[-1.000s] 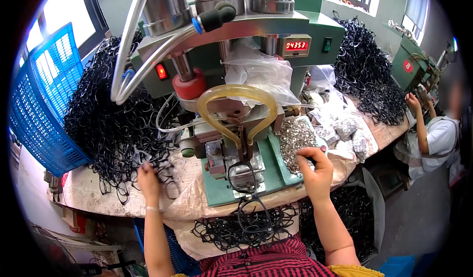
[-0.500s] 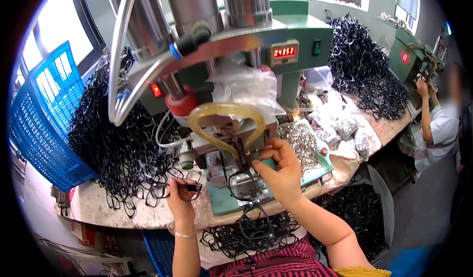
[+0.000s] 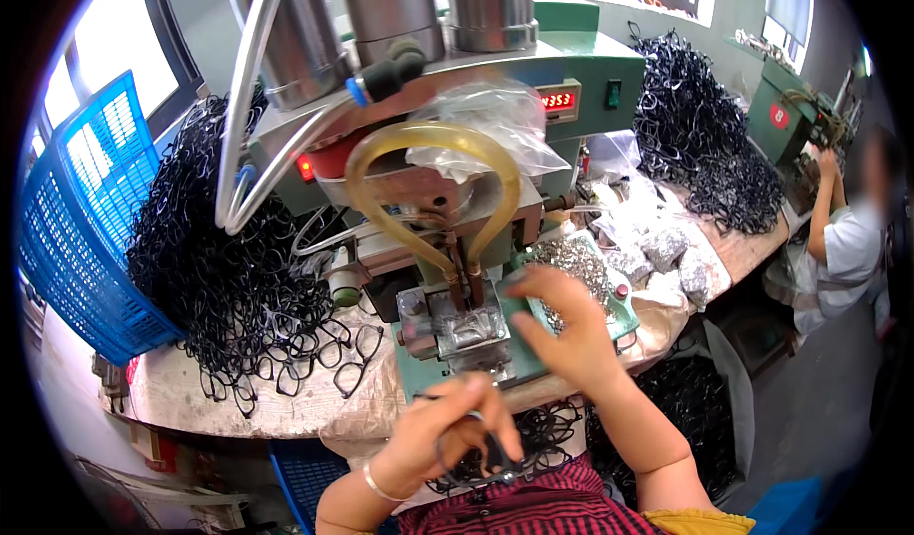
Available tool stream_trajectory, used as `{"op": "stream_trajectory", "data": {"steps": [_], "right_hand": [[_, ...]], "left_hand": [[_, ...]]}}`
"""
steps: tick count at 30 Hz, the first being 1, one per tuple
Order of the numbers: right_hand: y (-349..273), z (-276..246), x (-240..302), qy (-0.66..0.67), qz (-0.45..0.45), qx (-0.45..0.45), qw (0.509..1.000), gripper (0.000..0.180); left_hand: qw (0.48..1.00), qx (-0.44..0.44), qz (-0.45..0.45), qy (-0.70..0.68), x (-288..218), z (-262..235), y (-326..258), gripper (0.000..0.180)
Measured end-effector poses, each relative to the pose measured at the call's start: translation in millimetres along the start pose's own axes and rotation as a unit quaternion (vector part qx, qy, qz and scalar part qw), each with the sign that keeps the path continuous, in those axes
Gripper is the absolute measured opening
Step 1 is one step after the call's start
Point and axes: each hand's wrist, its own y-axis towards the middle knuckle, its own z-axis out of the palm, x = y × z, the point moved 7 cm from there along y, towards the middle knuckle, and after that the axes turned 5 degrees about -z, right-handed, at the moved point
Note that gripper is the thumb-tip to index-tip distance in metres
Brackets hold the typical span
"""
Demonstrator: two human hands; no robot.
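Closest to me, just in front of my checked red-and-black top [image 3: 543, 499], my left hand [image 3: 455, 428] has its fingers curled loosely around one black pair of glasses frames [image 3: 497, 451]. These glasses are above a small pile of frames [image 3: 564, 428]; whether they touch it I cannot tell. To my right, below the table's edge, a sack [image 3: 676, 421] holds many more.

A little further off, my right hand [image 3: 569, 333] is half open, thumb and fingers spread, beside the metal jig [image 3: 473, 330]. I see nothing in it, though the blurred fingertips could hide a tiny piece.

By my judgement the work is mid-run: the glasses in my left hand are out of the jig and not yet laid down. Whether they are finished I cannot tell.

Past my right hand sits a green tray [image 3: 625, 318] of small metal bits, with the press [image 3: 400, 181] and its yellow tube [image 3: 433, 135] behind the jig. Big heaps of frames stand on the left [image 3: 209, 249] and far right [image 3: 700, 140], so plenty lies about, but which heap is done I cannot say. Furthest away, a co-worker's hand [image 3: 826, 166] is at another green machine [image 3: 783, 107].
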Motion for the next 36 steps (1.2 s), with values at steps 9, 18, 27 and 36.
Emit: {"op": "stream_trajectory", "data": {"steps": [9,18,27,36], "right_hand": [[-45.7,-28.5,-94.8,-0.28,0.034,-0.049,0.958,0.014],[-10.8,-23.2,-80.1,-0.232,-0.085,-0.04,0.968,0.015],[-53.1,-17.1,-146.1,0.244,0.194,-0.309,0.898,0.006],[-49.2,-27.8,-119.6,0.188,0.202,-0.22,0.936,0.005]], "left_hand": [[0.978,0.009,-0.103,-0.179,36.3,-2.7,32.9,0.043],[0.998,-0.054,-0.02,0.0,44.8,-42.4,-20.7,0.029],[0.474,-0.444,0.051,0.759,-2.0,-189.6,-107.7,0.016],[0.554,-0.504,0.235,0.62,-62.7,-174.1,-127.1,0.019]]}}
